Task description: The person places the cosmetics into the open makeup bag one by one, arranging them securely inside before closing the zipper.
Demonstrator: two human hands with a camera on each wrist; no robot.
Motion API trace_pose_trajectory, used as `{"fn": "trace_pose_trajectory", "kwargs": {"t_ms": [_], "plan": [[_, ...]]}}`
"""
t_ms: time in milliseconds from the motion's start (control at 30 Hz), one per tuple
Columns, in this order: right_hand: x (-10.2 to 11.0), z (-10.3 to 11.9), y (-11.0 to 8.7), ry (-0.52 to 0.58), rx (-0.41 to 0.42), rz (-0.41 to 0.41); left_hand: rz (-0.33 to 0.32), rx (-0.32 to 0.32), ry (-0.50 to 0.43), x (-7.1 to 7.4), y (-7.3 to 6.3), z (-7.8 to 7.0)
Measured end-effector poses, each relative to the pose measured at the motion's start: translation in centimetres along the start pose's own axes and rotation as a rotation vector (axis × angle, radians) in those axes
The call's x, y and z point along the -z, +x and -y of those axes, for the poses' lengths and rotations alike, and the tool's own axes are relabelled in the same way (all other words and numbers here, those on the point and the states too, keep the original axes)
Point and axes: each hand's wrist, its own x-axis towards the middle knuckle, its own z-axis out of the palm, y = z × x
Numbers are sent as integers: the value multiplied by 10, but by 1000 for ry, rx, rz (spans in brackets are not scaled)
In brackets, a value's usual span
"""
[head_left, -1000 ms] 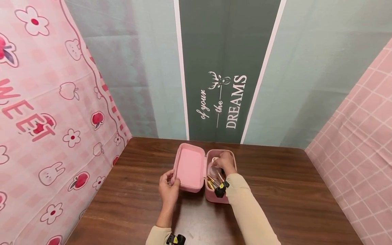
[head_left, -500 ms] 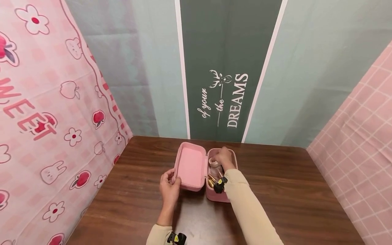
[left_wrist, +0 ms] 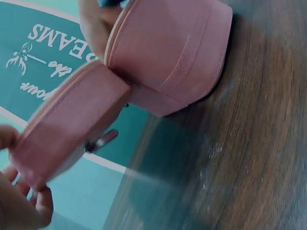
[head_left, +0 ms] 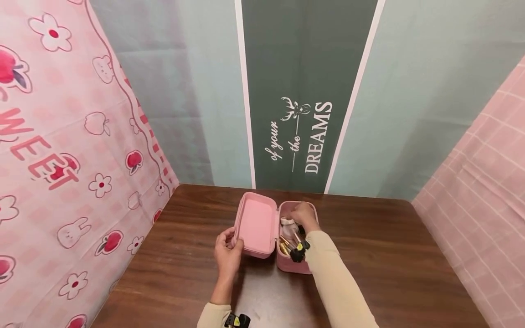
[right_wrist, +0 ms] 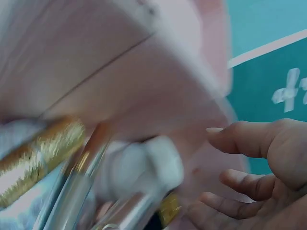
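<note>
A pink cosmetic case [head_left: 293, 266] stands on the table with its lid [head_left: 257, 223] folded out to the left. My left hand [head_left: 227, 259] grips the lid's outer edge, thumb on one side and fingers curled round the other, as the left wrist view shows. Over the case's far part is my right hand [head_left: 304, 216]. In the right wrist view its thumb [right_wrist: 240, 138] and fingers are spread with nothing between them, beside a clear bottle with a white cap [right_wrist: 165, 163]. Also inside lie a glittery gold tube [right_wrist: 43, 160] and slim clear-and-copper tubes [right_wrist: 72, 196].
The case sits near the back of the brown wooden table [head_left: 197, 282]. Behind it hangs a green printed curtain [head_left: 295, 68]; pink cloths hang at the left [head_left: 82, 182] and right. A zipper pull [left_wrist: 101, 141] dangles from the lid.
My right hand has let go of the white-capped bottle, which now lies in the case, and has moved slightly right of it. The left hand keeps its hold on the lid.
</note>
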Motion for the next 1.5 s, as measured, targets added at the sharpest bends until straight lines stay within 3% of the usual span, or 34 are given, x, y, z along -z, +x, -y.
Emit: {"fn": "trace_pose_trajectory", "kwargs": {"t_ms": [167,400,567,700,833,933,1100,1333,1500], "plan": [[12,3,-21,-13,138,-19,98,41,-48,8,1,3],[17,-7,-44,94,381,5,246,82,-131,18,3,15],[17,-16,-64,108,487,3,293,18,-166,24,6,29],[16,-27,-78,111,559,-74,318,-39,-160,26,8,39],[13,-45,-88,103,654,-152,351,-55,-149,30,9,45],[10,-58,-95,135,660,-197,373,-47,-180,32,11,49],[5,-75,-104,248,592,-216,402,-12,-224,33,13,57],[-5,-97,-115,323,486,-203,437,56,-247,31,13,77],[-12,-109,-119,354,381,-151,440,85,-304,25,11,89]]}}
